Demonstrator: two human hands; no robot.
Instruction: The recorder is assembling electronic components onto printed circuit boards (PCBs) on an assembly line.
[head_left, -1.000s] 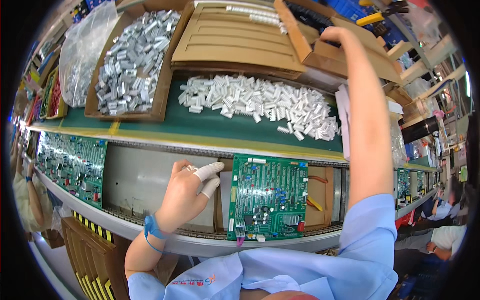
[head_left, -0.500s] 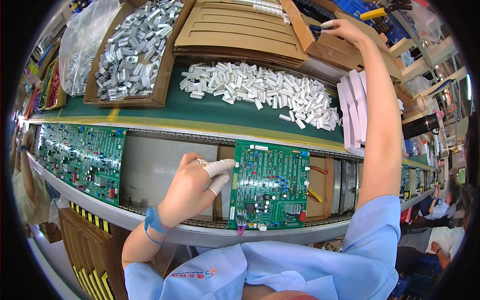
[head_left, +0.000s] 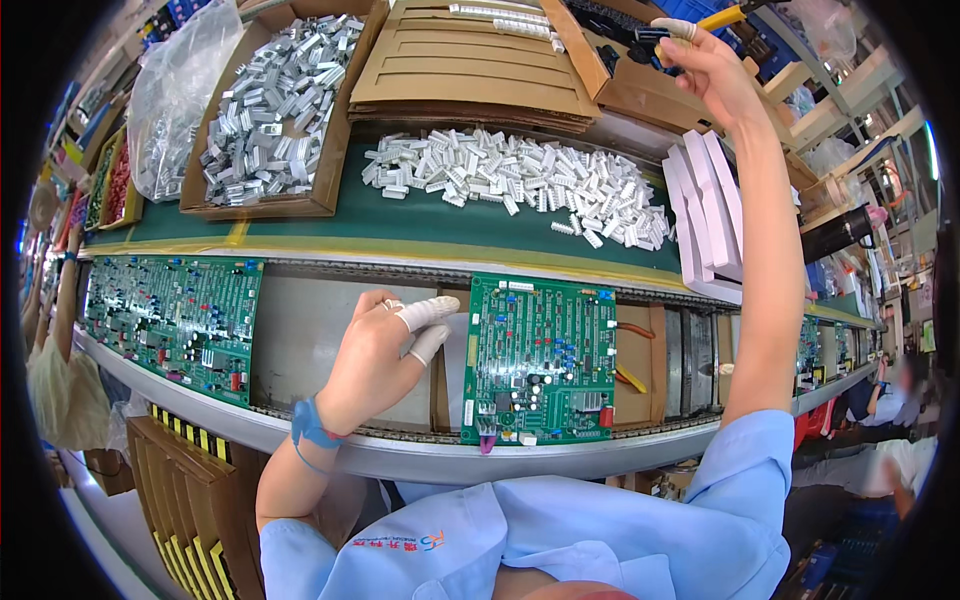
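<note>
A green circuit board (head_left: 540,350) carrying small components lies across the conveyor rails in front of me. Beside its left edge is my left hand (head_left: 385,345), index finger and thumb stretched out in white finger cots and slightly apart, with nothing between them. My right hand (head_left: 705,70) is raised at the far right, over an open cardboard box (head_left: 650,90) of dark parts. Its fingertips pinch a small dark component (head_left: 652,34), whose exact kind I cannot make out.
Loose white slotted parts (head_left: 520,180) lie on the green bench. Behind stand a box of metal heat sinks (head_left: 285,110) and stacked cardboard (head_left: 470,70). White foam strips (head_left: 705,210) lean near my right arm. Another board (head_left: 175,315) sits further left on the line.
My right hand has lifted out of the box of dark parts, with a dark component in its fingertips. The left hand has drawn slightly away from the board's edge.
</note>
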